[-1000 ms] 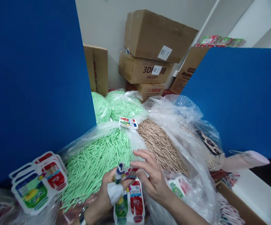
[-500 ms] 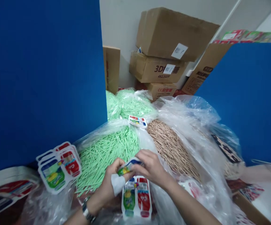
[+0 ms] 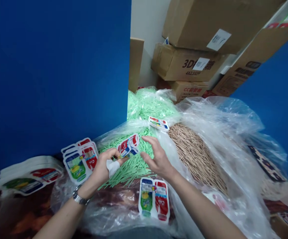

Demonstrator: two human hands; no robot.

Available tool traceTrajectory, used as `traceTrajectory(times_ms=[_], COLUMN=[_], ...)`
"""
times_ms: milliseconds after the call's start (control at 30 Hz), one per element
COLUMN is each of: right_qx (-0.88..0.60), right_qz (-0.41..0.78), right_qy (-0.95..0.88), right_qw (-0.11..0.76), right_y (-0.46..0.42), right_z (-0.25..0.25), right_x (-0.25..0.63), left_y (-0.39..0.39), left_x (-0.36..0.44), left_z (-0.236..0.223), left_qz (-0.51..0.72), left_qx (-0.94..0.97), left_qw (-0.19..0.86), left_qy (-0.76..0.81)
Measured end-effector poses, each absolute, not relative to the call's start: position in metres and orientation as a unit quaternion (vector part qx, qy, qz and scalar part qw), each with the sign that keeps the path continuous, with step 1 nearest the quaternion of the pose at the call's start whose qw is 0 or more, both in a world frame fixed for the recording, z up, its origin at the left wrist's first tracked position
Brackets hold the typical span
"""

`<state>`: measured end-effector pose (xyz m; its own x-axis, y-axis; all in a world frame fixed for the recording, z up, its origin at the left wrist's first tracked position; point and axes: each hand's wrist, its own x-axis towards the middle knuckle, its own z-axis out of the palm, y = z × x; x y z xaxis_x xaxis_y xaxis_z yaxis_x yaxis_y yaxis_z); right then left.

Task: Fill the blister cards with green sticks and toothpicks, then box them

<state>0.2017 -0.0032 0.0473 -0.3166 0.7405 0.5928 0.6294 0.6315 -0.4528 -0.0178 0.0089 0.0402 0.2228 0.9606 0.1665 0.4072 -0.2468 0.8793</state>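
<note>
My left hand (image 3: 103, 167) pinches a printed bottle-shaped card packet (image 3: 129, 145), red side up and bent at its lower end. A white scrap (image 3: 112, 167) sits against that hand's fingers; whether it is a wrap or a tissue I cannot tell. Just to the right, my right hand (image 3: 159, 159) has thumb and fingers spread, apart from the packet. Both hands are over a heap of thin green sticks (image 3: 119, 176) in a clear plastic bag. Nearer me lies another packet (image 3: 154, 200), green and red, flat on the plastic. Left of my left hand is a fanned pile of such packets (image 3: 76, 166).
A thicker stack of packets (image 3: 32, 176) stands far left, beside a blue panel (image 3: 54, 73). Brown sticks (image 3: 196, 156) fill a bag at right. One packet pile (image 3: 159, 123) rests between the bags. Cardboard boxes (image 3: 191, 64) are stacked behind.
My right hand has come off the packet and opened. My left hand has moved up and left with the packet, now spread further. The view has shifted left.
</note>
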Motion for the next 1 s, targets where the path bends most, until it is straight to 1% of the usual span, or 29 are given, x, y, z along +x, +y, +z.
traceTrajectory(times_ms=[33,67,100,167,200,267,367,533,633,733,867,1000], right_qx=[-0.431,-0.429,-0.410,-0.394,-0.390,-0.373,-0.347,-0.343,-0.331,-0.309,-0.318,-0.417], right_qz=[0.076,0.076,0.076,0.032,0.002,-0.047,-0.092,-0.151,-0.169,-0.162,-0.079,0.106], right_qy=[-0.810,-0.829,-0.866,-0.911,-0.918,-0.927,-0.933,-0.926,-0.927,-0.936,-0.944,-0.903], right_qw=[0.390,0.352,0.275,0.118,0.067,0.013,-0.009,-0.045,-0.052,-0.052,-0.037,-0.006], right_y=[-0.006,-0.009,-0.013,-0.021,-0.024,-0.028,-0.029,-0.026,-0.023,-0.017,-0.006,0.001], right_z=[0.037,0.024,0.010,-0.019,-0.031,-0.051,-0.065,-0.074,-0.082,-0.083,-0.070,-0.052], right_x=[0.202,0.201,0.198,0.189,0.184,0.174,0.165,0.157,0.154,0.158,0.169,0.175], left_y=[0.009,0.008,0.007,0.005,0.004,0.002,0.000,0.002,0.003,0.003,0.006,0.014], left_x=[-0.022,-0.025,-0.027,-0.029,-0.028,-0.025,-0.021,-0.020,-0.017,-0.015,-0.016,-0.020], left_z=[0.037,0.035,0.033,0.031,0.029,0.027,0.023,0.015,0.013,0.014,0.014,0.011], left_qz=[0.387,0.391,0.393,0.395,0.394,0.392,0.391,0.387,0.388,0.394,0.417,0.440], left_qx=[0.673,0.657,0.644,0.626,0.620,0.615,0.619,0.612,0.611,0.610,0.606,0.598], left_qw=[0.373,0.381,0.390,0.406,0.414,0.424,0.430,0.437,0.443,0.448,0.439,0.416], left_qy=[0.508,0.520,0.528,0.536,0.537,0.536,0.527,0.534,0.530,0.521,0.516,0.526])
